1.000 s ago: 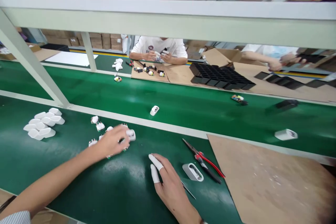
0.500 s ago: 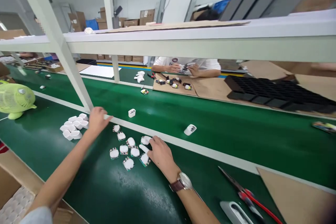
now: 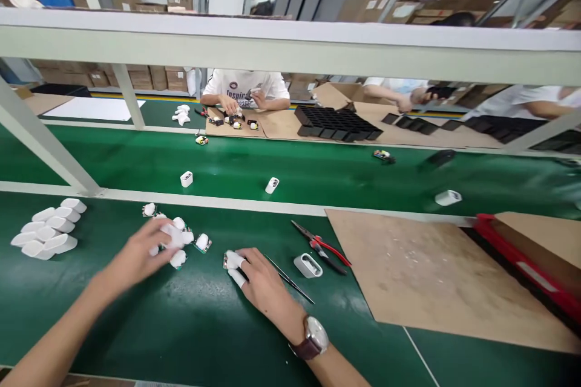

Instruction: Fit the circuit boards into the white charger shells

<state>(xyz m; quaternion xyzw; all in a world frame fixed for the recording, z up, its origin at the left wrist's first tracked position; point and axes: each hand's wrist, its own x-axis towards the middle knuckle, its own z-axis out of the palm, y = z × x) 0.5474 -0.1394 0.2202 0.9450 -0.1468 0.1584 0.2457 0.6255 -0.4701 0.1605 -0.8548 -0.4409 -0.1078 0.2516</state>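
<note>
My left hand (image 3: pixel 145 248) hovers over a cluster of small circuit boards with white pads on top (image 3: pixel 178 259), its thumb and fingers apart and blurred. White finger cots cover some fingertips. One board (image 3: pixel 203 243) lies just right of the cluster. My right hand (image 3: pixel 265 281), with a wristwatch, pinches another small circuit board (image 3: pixel 225 262) at the bench surface; the cot-covered fingers hide most of it. Tweezers (image 3: pixel 290 281) lie beside this hand. Further right are a white oval housing (image 3: pixel 308 266) and red-handled pliers (image 3: pixel 321 245).
White housings (image 3: pixel 45 233) stand grouped at left. Beyond a pale divider strip (image 3: pixel 218 201), the green belt (image 3: pixel 227 163) carries white housings (image 3: pixel 272 185) and boards. Cardboard (image 3: pixel 408 272) and a red-edged box (image 3: pixel 526 272) are at right. Co-workers (image 3: pixel 245 91) sit opposite, under a shelf beam (image 3: pixel 290 51).
The view has swung right. My left hand has left the divider strip and come over the boards. My right hand has moved away from the cluster with one board.
</note>
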